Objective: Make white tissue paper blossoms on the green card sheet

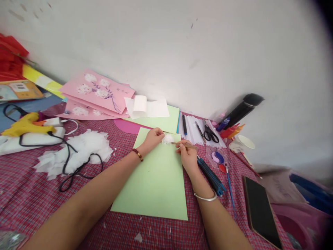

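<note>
A light green sheet of paper (158,180) lies in front of me on the checked cloth. Near its top edge sits a small ruffled white tissue tuft (168,139). My left hand (154,138) rests over the upper left of the sheet, its fingertips pinched at the tuft's left edge. In my right hand (188,156) is a thin flat wooden stick (191,146), gripped between thumb and fingers. The stick's tip points left and meets the tuft's right side.
Left are a tissue-piece pile (91,146), a yellow glue gun (28,125) and its black cord. Pink sheets with flowers (101,92) and a tissue roll (139,106) lie behind. Right are scissors (210,133), a blue-black cutter (211,176), a paintbrush (230,185) and a phone (261,211).
</note>
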The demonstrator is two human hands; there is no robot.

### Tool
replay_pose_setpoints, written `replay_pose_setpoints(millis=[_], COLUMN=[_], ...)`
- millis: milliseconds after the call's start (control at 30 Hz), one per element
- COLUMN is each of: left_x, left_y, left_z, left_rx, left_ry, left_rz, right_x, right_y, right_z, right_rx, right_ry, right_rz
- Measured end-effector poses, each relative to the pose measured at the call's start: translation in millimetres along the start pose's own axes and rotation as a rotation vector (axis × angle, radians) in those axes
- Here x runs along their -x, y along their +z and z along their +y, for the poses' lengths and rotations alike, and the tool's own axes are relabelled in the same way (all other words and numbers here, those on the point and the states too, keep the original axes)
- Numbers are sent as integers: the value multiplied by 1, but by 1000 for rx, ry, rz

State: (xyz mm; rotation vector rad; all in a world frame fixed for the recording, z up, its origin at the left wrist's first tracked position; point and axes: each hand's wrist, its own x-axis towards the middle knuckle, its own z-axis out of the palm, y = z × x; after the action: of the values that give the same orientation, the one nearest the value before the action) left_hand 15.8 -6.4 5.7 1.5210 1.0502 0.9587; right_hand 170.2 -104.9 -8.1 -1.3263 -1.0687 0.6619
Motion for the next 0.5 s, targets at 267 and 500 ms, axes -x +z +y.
replay_pose_setpoints(millis=[267, 500], left_x=[2, -7], left_y=[1, -24], left_z=[-2, 37], left_rx=[114, 517], left_ry=[-38, 48], left_rz=[15, 350], right_x=[-3, -5], right_y=[-6, -6], right_z=[4, 2], right_rx=[-207, -262], right_ry=[148, 171], right_rz=[164, 247])
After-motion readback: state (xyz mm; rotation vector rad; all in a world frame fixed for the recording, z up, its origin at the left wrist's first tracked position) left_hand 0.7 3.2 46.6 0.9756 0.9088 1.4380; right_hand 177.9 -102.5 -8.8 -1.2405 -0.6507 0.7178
